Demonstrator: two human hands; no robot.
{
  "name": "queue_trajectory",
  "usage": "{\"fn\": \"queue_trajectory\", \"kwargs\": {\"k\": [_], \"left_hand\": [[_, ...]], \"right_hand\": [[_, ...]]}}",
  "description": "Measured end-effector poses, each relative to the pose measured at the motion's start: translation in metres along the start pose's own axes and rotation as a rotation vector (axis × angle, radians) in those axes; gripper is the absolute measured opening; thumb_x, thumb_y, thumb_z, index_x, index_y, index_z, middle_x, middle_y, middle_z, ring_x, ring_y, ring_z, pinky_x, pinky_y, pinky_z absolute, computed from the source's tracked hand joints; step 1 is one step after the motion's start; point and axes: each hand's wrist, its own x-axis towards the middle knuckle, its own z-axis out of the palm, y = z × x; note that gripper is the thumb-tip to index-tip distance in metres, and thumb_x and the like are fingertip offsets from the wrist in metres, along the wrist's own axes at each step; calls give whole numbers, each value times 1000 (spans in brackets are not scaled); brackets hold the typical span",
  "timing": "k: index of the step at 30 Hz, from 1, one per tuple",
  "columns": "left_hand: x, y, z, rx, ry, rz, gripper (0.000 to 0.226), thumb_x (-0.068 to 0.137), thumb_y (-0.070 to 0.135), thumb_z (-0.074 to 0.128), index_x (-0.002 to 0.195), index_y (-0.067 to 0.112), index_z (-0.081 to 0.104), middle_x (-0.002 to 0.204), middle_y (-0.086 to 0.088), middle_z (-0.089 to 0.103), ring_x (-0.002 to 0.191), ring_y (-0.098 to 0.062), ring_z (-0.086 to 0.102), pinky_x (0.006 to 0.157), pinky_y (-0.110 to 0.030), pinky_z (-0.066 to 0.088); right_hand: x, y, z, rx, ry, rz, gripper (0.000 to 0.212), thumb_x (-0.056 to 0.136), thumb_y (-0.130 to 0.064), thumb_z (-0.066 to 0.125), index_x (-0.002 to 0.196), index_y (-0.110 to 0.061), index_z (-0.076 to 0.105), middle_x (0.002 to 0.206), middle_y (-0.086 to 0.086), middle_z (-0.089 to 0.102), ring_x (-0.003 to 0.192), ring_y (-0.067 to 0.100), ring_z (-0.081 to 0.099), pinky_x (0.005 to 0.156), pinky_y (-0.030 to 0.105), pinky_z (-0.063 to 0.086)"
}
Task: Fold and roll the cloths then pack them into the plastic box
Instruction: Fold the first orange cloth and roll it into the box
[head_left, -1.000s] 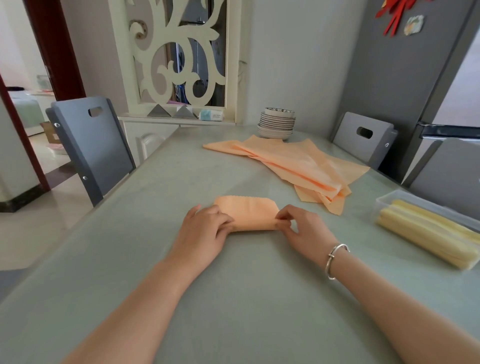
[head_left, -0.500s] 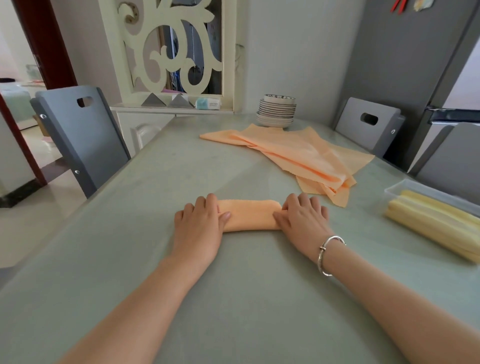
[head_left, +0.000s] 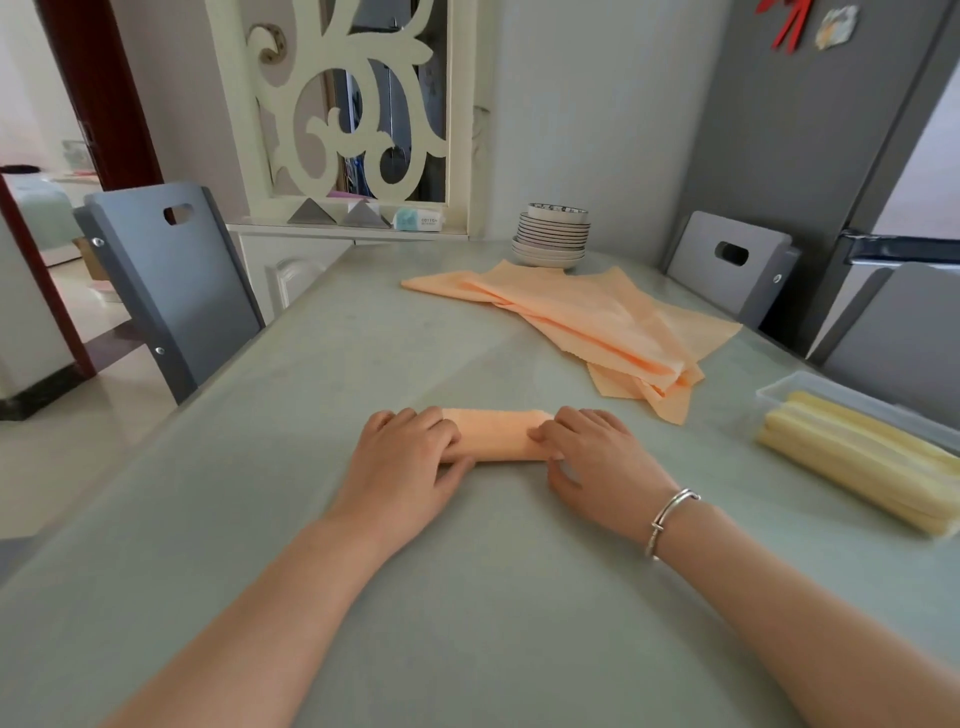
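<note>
Fingers (head_left: 410, 423) of the left hand (head_left: 402, 467) are curled over the left end of the orange roll (head_left: 496, 435), thumb tucked in at its near edge, and the right hand (head_left: 597, 462) mirrors that on the other end, its fingers bent over the top and the thumb underneath on the near side, so both hands have hold of the cloth and neither lies flat. The roll sits on the pale green surface (head_left: 467, 597) straight ahead of the person, at twelve o'clock from the wrists. I'd judge it feather-light, soft and springy, the sort of thin fabric that unwinds the moment pressure comes off, so the sensible hold is just where the hands are, at the two ends with the loose edge pinned down. Out at one o'clock lies the heap of unfolded orange cloths (head_left: 587, 317), with a stack of plates (head_left: 551, 236) beyond it, and at three o'clock the plastic box (head_left: 779, 395) with yellow rolls (head_left: 852, 457) already in it. Compared with a second ago, the flat flap that stuck out beyond the hands has gone, wound into a slim cylinder. Half a second back the fingers lay straighter across it, and now they have closed round the ends. Rolling looks about finished, and the box is the next stop, I reckon.
</note>
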Motion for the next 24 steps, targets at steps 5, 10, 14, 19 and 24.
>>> {"fn": "queue_trajectory", "kwargs": {"k": [5, 10, 14, 19, 24], "left_hand": [[-1, -1, 1, -137, -86, -60, 32, 81, 52, 63, 97, 25, 57, 98, 11, 52, 92, -15, 48, 77, -28, 30], [-4, -5, -3, -421, -130, -149, 32, 76, 49, 70, 70, 32, 44, 80, 11, 48, 77, -9, 46, 70, -27, 29], [-3, -4, -2, -542, -179, -263, 37, 87, 55, 54, 67, 26, 42, 76, 6, 45, 68, -4, 45, 71, -30, 30], [5, 3, 4, -408, -173, -424, 36, 95, 51, 32, 70, 24, 29, 73, 7, 41, 74, -17, 47, 77, -34, 33], [16, 6, 10, 13, -222, -501, 46, 93, 57, 34, 98, 14, 47, 102, -3, 58, 102, -29, 51, 86, -39, 35]], "right_hand": [[2, 1, -4, 40, -29, 2, 29, 90, -23, 53, 118, -21, 58, 107, 1, 59, 101, 24, 56, 98, 30, 34], [-7, 7, -11, 237, -2, 71, 19, 90, -33, 57, 105, -21, 61, 99, -7, 61, 95, 13, 55, 102, 30, 30], [-12, 9, -15, 516, -58, 228, 13, 91, -37, 55, 98, -26, 59, 87, -17, 55, 94, 8, 42, 91, 27, 31], [-6, -1, -13, 616, -150, 405, 20, 95, -45, 42, 109, -31, 48, 92, -8, 45, 100, 17, 33, 86, 28, 24], [6, -8, -3, 287, -127, 343, 22, 98, -42, 32, 107, -24, 41, 99, -7, 51, 106, 20, 38, 93, 33, 24]]}}
